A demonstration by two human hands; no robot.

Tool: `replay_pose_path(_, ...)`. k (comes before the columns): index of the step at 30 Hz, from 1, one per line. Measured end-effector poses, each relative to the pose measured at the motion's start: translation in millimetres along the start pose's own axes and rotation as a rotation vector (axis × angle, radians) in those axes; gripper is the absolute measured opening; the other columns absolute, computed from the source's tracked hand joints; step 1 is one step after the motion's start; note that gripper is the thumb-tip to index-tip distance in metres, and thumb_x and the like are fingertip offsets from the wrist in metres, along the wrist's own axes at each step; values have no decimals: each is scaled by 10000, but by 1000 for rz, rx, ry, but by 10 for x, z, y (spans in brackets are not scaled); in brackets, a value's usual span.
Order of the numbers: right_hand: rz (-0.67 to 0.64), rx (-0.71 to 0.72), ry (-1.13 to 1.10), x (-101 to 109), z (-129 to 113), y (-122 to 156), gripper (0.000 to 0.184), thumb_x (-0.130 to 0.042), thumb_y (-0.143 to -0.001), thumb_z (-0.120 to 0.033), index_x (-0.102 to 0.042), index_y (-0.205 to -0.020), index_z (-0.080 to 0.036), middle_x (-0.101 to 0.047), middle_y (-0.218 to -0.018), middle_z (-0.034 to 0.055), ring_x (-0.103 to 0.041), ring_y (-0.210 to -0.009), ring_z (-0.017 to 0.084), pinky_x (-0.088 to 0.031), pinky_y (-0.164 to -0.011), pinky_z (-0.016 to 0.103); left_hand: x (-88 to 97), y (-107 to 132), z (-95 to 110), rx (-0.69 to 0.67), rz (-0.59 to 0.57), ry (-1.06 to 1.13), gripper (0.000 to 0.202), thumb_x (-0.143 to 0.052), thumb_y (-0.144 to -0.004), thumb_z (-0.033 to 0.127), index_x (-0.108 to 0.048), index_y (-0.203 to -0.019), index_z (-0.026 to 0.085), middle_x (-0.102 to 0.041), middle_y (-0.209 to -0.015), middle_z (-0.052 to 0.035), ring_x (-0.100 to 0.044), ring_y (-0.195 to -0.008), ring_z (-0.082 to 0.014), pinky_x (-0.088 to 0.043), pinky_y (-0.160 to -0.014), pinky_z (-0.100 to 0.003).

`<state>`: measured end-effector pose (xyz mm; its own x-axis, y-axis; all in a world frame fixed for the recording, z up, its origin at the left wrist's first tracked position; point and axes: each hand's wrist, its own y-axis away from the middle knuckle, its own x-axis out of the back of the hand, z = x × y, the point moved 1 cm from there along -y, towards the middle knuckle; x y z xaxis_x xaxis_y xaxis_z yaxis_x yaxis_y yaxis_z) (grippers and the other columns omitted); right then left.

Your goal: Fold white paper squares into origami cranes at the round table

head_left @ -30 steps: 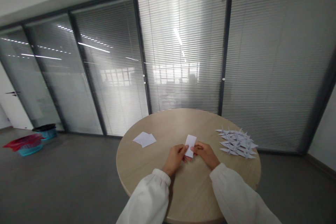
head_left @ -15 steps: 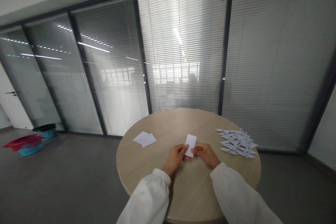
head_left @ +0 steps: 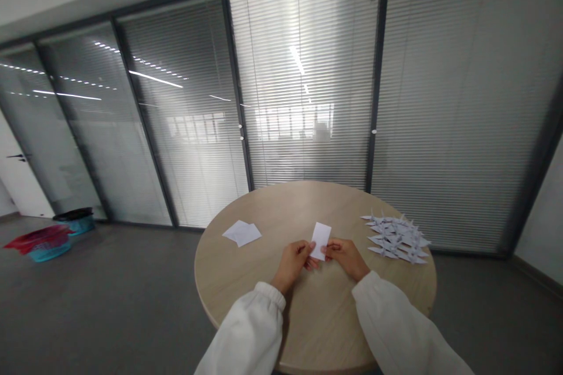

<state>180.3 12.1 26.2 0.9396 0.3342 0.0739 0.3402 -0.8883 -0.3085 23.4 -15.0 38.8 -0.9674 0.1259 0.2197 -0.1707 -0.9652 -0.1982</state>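
A white folded-looking rectangle of paper (head_left: 321, 238) is held upright-slanted between both hands above the round table (head_left: 308, 316). My left hand (head_left: 294, 261) pinches its lower left edge, thumb on the front and fingers curled behind. On the opposite side my right hand (head_left: 347, 256) grips the lower right edge between thumb and fingers. White sheets of paper (head_left: 248, 234) lie overlapping to the left. Over on the right rests a cluster of white folded paper cranes (head_left: 396, 237), with pointed tips.
Glass partitions with blinds (head_left: 303, 88) rise behind the table. On the floor at far left stand a blue basket with a red liner (head_left: 48, 246) and another with a black liner (head_left: 81, 222). A white door (head_left: 21, 181) is beyond them.
The held paper has shifted slightly up and to the right in the fingers. Both hands keep nearly the same place; the sheets and cranes are unmoved.
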Motion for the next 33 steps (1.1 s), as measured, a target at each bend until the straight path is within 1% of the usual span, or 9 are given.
replay_pose_path(4, -7, 2, 4, 0, 0, -5, 379, -641, -610, -478, -632, -725, -117, -594, -565, 18, -533, -535, 135, -416, -540, 242, 4, 16, -4, -37, 23, -68, 422, -428, -747, 515, -544, -655, 119, -599, -527, -26, -547, -441, -116, -423, -443, -209)
replay_pose_path(9, 9, 0, 12, -11, -4, -6, 369, -635, -616, -477, -623, -707, -119, -587, -560, 18, -532, -540, 137, -412, -539, 241, 1, 61, 71, -90, 72, -263, 439, -352, -788, 504, -525, -610, 143, -544, -450, 14, -470, -367, -85, -366, -421, -189)
replay_pose_path(12, 6, 13, -10, -16, -5, -3, 353, -640, -619, -465, -614, -693, -121, -589, -566, 19, -535, -542, 138, -413, -545, 244, -1, 77, 100, -131, 104, -351, 431, -325, -809, 482, -500, -586, 158, -507, -413, 31, -446, -360, -79, -362, -452, -187)
replay_pose_path(15, 4, 22, -14, -18, -6, 2, 343, -636, -629, -461, -608, -683, -123, -589, -567, 17, -534, -540, 136, -412, -545, 242, 1, 75, 86, -150, 113, -405, 420, -306, -823, 463, -483, -584, 167, -484, -401, 39, -436, -362, -79, -361, -475, -189)
replay_pose_path(20, -26, 14, -20, -29, 0, 3, 334, -638, -634, -453, -611, -685, -124, -591, -570, 15, -534, -547, 134, -411, -547, 237, 20, 38, 11, -165, 103, -382, 387, -310, -823, 456, -506, -659, 165, -510, -482, 28, -481, -450, -93, -363, -505, -194)
replay_pose_path(22, -49, 10, -24, -37, 9, 1, 332, -644, -628, -452, -608, -677, -125, -594, -572, 14, -535, -545, 133, -413, -550, 238, 33, 16, -14, -177, 124, -336, 362, -339, -811, 460, -506, -689, 163, -505, -523, 28, -481, -489, -97, -357, -504, -192)
replay_pose_path(26, -79, 0, -30, -56, 31, -3, 343, -645, -625, -460, -606, -679, -124, -597, -568, 16, -536, -534, 130, -414, -543, 236, 56, -9, -35, -181, 170, -255, 351, -390, -784, 472, -491, -671, 155, -470, -545, 30, -453, -510, -97, -345, -488, -189)
replay_pose_path(29, -97, -15, -20, -71, 37, -3, 372, -649, -617, -471, -613, -720, -116, -608, -583, 28, -548, -538, 142, -426, -542, 248, 67, 1, -18, -186, 170, -272, 348, -402, -780, 464, -494, -661, 150, -470, -549, 28, -441, -521, -95, -337, -503, -189)
replay_pose_path(33, -76, -9, -68, -83, 16, -8, 455, -658, -600, -493, -618, -848, -114, -643, -712, 66, -590, -669, 197, -460, -615, 293, 67, 31, 30, -205, 140, -337, 350, -397, -788, 453, -502, -653, 148, -478, -553, 27, -435, -536, -94, -322, -513, -187)
